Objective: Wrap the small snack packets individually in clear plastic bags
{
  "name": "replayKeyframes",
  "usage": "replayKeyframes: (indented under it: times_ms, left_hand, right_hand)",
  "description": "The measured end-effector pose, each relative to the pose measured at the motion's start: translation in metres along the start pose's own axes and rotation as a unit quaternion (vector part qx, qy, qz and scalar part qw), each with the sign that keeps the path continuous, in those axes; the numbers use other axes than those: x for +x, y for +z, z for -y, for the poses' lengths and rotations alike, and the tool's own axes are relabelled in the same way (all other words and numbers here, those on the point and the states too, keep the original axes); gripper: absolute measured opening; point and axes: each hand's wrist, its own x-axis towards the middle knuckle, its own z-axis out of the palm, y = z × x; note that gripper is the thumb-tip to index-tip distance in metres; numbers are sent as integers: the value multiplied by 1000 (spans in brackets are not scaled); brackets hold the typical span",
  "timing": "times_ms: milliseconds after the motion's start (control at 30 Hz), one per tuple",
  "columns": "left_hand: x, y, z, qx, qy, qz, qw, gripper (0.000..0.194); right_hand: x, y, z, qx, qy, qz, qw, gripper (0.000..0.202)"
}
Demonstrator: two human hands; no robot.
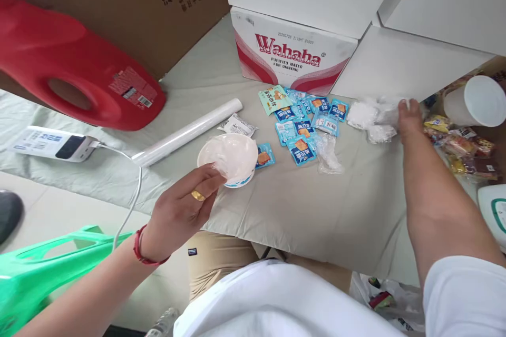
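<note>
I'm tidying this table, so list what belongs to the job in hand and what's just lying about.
Seemingly in the job:
bowl, left hand at its rim
crumpled clear plastic, right hand at it

Probably just lying about, untouched:
snack packets
plastic roll
red jug
water box

Table cover: grey-green cloth [300,210], creased.
Rear edge: Wahaha carton [292,55], upright; blue packets [302,150] clustered in front, a green packet [274,99] among them.
Packet side: crumpled clear wrapper [329,155], touching the cluster.
Left section: red jug [98,63]; white device [55,143] with cable [136,197] attached.
Centre-left: white roll [187,132], laid diagonally; white packet [239,125] beside it.
Right section: white plastic-wrapped bundles [363,115], near the carton.
White bowl [233,155]: beside the packets; contact with cloth unclear.
</note>
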Motion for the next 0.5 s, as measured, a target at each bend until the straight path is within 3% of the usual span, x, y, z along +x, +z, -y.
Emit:
replayKeyframes:
  times_ms: [133, 233, 333, 400, 500]
  left_hand:
    - [3, -3, -5, 7, 14, 6, 1000, 35]
    - [17, 2, -19, -34, 30, 0, 999, 35]
    - [31, 15, -38, -122, 63, -20, 990, 36]
    - [37, 26, -51, -181, 84, -34, 979, 35]
    - [45, 46, -68, -259, 90, -64, 959, 31]
  right_hand:
    - [-36, 27, 48, 38, 19, 33, 999, 73]
    - [-47, 24, 74, 79, 19, 56, 995, 81]
    - [-52, -8, 85, 81, 33, 59, 994, 87]
    - [-65, -41, 87, 58, 12, 17, 998, 85]
    - [-117, -92, 93, 131, -56, -35, 989, 69]
